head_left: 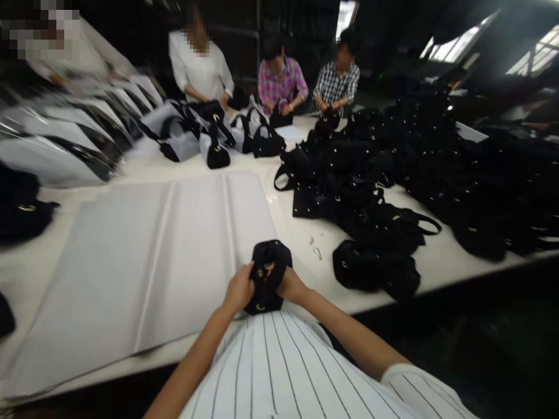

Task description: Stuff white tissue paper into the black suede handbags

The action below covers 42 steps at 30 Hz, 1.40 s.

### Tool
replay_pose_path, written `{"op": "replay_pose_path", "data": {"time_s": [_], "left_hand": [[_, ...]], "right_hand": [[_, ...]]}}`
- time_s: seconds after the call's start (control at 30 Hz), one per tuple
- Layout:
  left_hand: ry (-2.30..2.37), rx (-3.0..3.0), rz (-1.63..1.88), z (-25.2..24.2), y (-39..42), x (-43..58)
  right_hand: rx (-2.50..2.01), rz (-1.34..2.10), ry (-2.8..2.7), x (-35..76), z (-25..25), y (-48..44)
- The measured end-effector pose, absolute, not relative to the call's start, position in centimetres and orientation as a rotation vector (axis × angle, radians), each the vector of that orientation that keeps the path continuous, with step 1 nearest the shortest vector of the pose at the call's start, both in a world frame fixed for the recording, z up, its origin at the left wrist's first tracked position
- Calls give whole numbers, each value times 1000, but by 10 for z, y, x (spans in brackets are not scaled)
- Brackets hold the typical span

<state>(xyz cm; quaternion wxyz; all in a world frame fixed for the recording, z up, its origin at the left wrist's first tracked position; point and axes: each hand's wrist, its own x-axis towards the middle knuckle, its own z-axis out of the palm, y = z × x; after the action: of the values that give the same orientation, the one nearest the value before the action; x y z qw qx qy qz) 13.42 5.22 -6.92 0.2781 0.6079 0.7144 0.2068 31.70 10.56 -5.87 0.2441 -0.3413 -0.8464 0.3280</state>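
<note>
Both my hands grip a small black bag (271, 260) with gold fittings, held just above the near edge of the white table (305, 244). My left hand (239, 288) clasps the bag's left side, fingers curled round it. On the bag's right side my right hand (290, 285) is closed too, its fingers partly hidden behind the fabric. A wide stack of white tissue sheets (152, 256) lies on the table immediately to the left of the bag.
A big heap of black bags (414, 169) covers the table's right half. Bags wrapped in white paper (192, 131) stand at the far middle, and flat packed ones (74, 134) line the left. Three people work at the far side. Small metal bits (316, 250) lie near the bag.
</note>
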Motion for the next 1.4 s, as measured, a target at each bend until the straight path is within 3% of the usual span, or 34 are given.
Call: {"op": "replay_pose_path", "data": {"time_s": [0.17, 0.33, 0.47, 0.6, 0.9, 1.07, 1.2, 1.4], "left_hand": [[1898, 1712, 540, -80, 52, 138], [1883, 1841, 410, -67, 53, 144], [1852, 1845, 368, -60, 60, 145], [1769, 1714, 412, -55, 70, 145], [2059, 1556, 323, -53, 80, 150], [2180, 1504, 485, -61, 68, 160], [2247, 1438, 602, -62, 52, 156], [2423, 1300, 848, -34, 39, 124]], "right_hand": [[-1417, 802, -1772, 353, -56, 66], [-1628, 1559, -1133, 361, -69, 63], [-1509, 1697, -872, 352, -76, 75], [-1653, 1607, -1004, 343, -80, 84], [-1775, 872, -1842, 307, -75, 84], [-1824, 682, -2161, 295, -63, 94], [-1702, 865, -2224, 292, -57, 104], [-1288, 1515, -1896, 261, -68, 108]]}}
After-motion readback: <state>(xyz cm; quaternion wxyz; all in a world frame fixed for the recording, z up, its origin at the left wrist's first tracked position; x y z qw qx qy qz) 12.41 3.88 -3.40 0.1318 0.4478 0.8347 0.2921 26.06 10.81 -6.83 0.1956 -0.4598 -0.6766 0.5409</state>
